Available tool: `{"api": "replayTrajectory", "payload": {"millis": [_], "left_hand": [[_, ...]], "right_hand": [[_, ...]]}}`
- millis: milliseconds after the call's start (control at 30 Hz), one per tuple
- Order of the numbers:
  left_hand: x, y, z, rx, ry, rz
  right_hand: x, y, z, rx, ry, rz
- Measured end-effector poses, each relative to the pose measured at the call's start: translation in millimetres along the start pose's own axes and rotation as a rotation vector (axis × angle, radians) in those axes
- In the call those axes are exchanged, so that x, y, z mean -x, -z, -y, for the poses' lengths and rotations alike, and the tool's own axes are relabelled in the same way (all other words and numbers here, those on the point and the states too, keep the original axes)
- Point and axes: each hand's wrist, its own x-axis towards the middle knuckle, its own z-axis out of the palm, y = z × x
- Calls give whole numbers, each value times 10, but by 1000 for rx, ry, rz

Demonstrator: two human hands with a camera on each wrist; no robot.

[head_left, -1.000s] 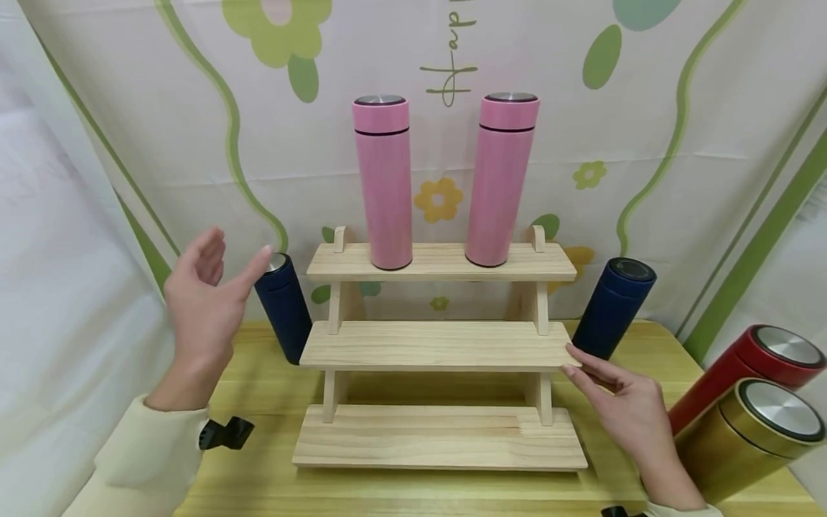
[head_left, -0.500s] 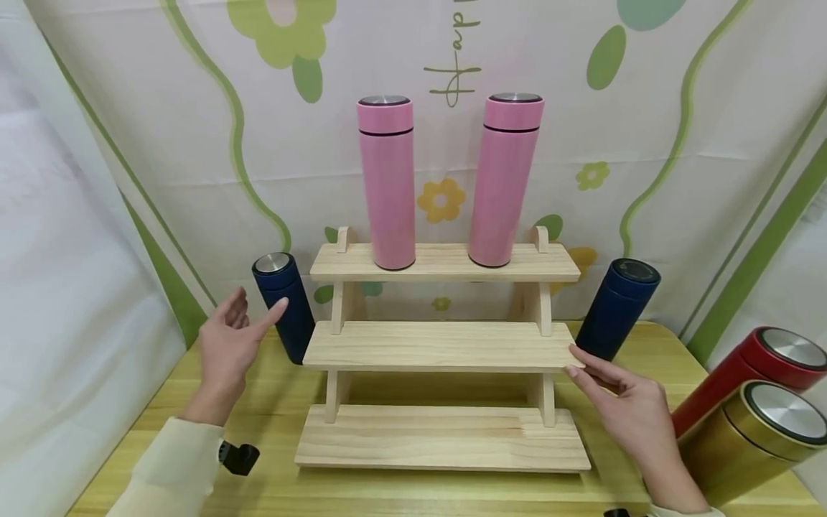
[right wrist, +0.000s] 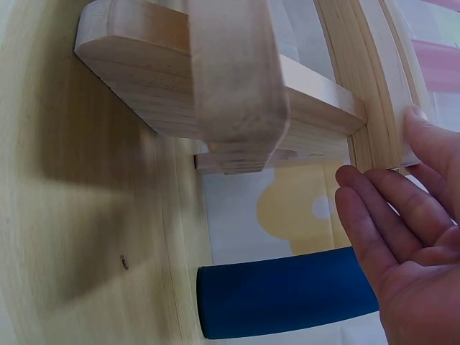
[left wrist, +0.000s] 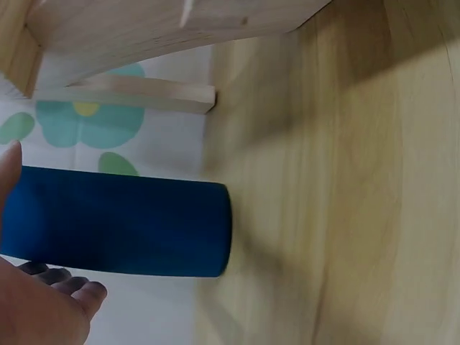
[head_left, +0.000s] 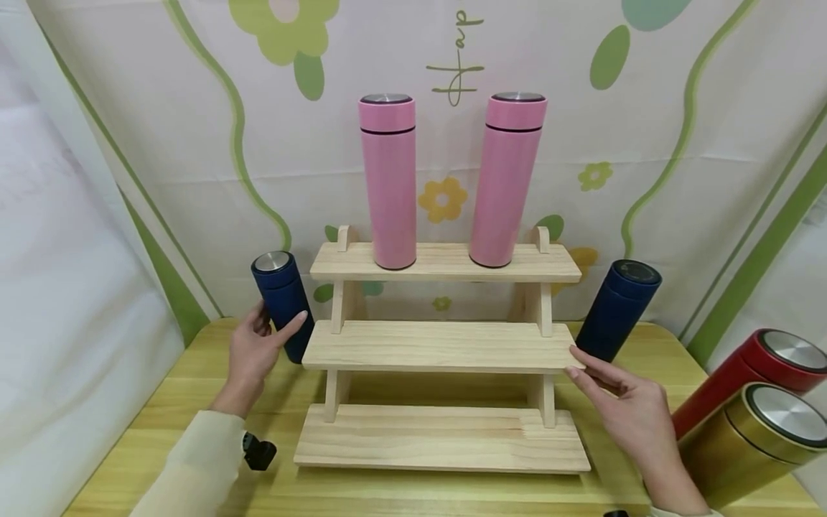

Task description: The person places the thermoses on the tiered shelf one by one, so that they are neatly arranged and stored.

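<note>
A three-tier wooden display stand (head_left: 439,345) stands on the table. My left hand (head_left: 253,348) is around the blue thermos (head_left: 279,298) at the stand's left, thumb in front and fingers at its far left side. In the left wrist view, the fingertips (left wrist: 92,291) lie right at the edge of the upright thermos, not closed round it. My right hand (head_left: 629,409) pinches the right end of the middle shelf between thumb and fingers. Just behind that hand is a second blue thermos (head_left: 617,309). Two pink thermoses (head_left: 390,187) stand on the top shelf.
A red thermos (head_left: 736,380) and a gold thermos (head_left: 730,452) stand at the table's right side, close to my right forearm. A white cloth (head_left: 310,201) with printed flowers hangs behind the stand, and more cloth covers both sides.
My left hand has come down and to the right, from beside and above the left blue thermos to around its body. The right hand stays on the middle shelf's end.
</note>
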Motion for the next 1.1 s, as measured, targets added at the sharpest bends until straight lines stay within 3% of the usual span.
{"api": "replayTrajectory", "payload": {"millis": [200, 467, 733, 1100], "left_hand": [[-21, -60, 68, 29, 25, 5], [-42, -97, 120, 51, 40, -48], [-84, -117, 174, 27, 54, -26], [-115, -105, 141, 12, 47, -20]], "right_hand": [[-1, -6, 3, -2, 5, -4], [-10, -14, -6, -3, 28, -25], [2, -15, -11, -4, 37, -27], [-13, -26, -17, 0, 23, -29]]}}
